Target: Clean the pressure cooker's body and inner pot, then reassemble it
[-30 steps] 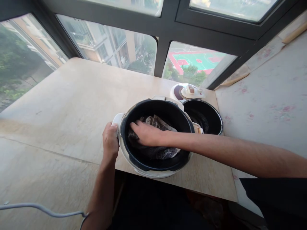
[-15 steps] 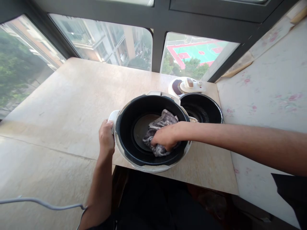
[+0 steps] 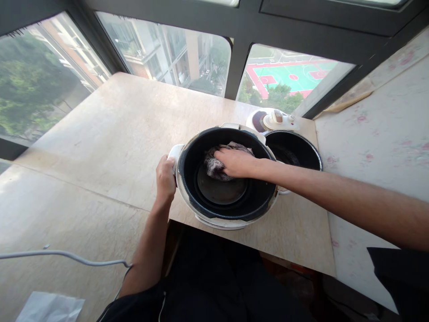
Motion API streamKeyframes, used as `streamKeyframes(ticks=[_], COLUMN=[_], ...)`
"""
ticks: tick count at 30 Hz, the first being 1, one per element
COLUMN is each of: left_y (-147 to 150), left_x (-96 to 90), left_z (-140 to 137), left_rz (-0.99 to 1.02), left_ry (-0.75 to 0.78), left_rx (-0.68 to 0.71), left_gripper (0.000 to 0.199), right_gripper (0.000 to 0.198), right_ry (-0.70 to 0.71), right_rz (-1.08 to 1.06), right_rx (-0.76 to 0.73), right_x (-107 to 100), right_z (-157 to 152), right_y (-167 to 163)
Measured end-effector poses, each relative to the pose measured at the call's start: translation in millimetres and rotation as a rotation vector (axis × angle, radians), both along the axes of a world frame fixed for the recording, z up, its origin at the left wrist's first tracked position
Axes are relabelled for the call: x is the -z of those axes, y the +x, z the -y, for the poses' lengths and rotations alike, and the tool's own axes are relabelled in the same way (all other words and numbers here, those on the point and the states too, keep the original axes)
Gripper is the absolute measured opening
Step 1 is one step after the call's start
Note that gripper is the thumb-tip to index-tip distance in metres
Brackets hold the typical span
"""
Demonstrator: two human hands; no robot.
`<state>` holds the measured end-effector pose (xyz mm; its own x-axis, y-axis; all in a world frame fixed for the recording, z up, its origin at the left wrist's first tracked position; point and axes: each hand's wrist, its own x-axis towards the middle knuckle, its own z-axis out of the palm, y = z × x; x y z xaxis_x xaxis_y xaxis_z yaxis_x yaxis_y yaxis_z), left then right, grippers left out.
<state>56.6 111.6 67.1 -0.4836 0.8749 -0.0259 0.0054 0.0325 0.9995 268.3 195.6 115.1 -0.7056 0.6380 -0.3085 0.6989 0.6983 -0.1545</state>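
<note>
A white electric pressure cooker base [image 3: 231, 223] with a dark round interior stands at the counter's front edge, its top open. My left hand [image 3: 166, 179] is closed around the white side handle [image 3: 175, 154]. Inside the cooker, my right hand [image 3: 236, 162] presses a crumpled grey-brown patterned cloth [image 3: 214, 166] against the far inner wall. The fingers are curled on the cloth and partly sunk in it. Below the cloth the bare round bottom [image 3: 221, 190] of the cooker shows.
Behind and to the right are a black inner pot [image 3: 298, 150] and a white cooker lid [image 3: 276, 120]. A grey cable [image 3: 67, 254] crosses the counter [image 3: 100, 134] at left, near a white sheet [image 3: 50, 307]. Windows border the far side, a flowered wall [image 3: 382, 179] the right.
My right hand has moved the cloth from the near right of the cooker's inside to the far wall. My left hand stays on the handle. The view has shifted slightly.
</note>
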Motion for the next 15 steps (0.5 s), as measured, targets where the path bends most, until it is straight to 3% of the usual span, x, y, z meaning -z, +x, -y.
streamKeyframes(ticks=[4, 7, 9, 12, 15], left_y=[2, 3, 3, 2, 1], left_x=[-1.8, -3.1, -3.2, -2.3, -1.8], left_z=[1, 0, -1, -2, -2], left_rz=[0.026, 0.045, 0.047, 0.031, 0.027], left_ry=[0.017, 0.014, 0.009, 0.017, 0.025], left_rx=[0.002, -0.003, -0.008, 0.000, 0.023], left_gripper=[0.028, 0.027, 0.027, 0.026, 0.024], right_gripper=[0.047, 0.081, 0.095, 0.102, 0.117], right_ry=[-0.147, -0.258, -0.222, -0.060, 0.007], right_rz=[-0.121, -0.135, -0.102, -0.047, 0.028], right_rx=[-0.027, -0.180, -0.225, -0.177, -0.098], right_x=[2, -6, -15, -25, -21], right_z=[4, 5, 5, 6, 11], right_y=[-3, 0, 4, 7, 7])
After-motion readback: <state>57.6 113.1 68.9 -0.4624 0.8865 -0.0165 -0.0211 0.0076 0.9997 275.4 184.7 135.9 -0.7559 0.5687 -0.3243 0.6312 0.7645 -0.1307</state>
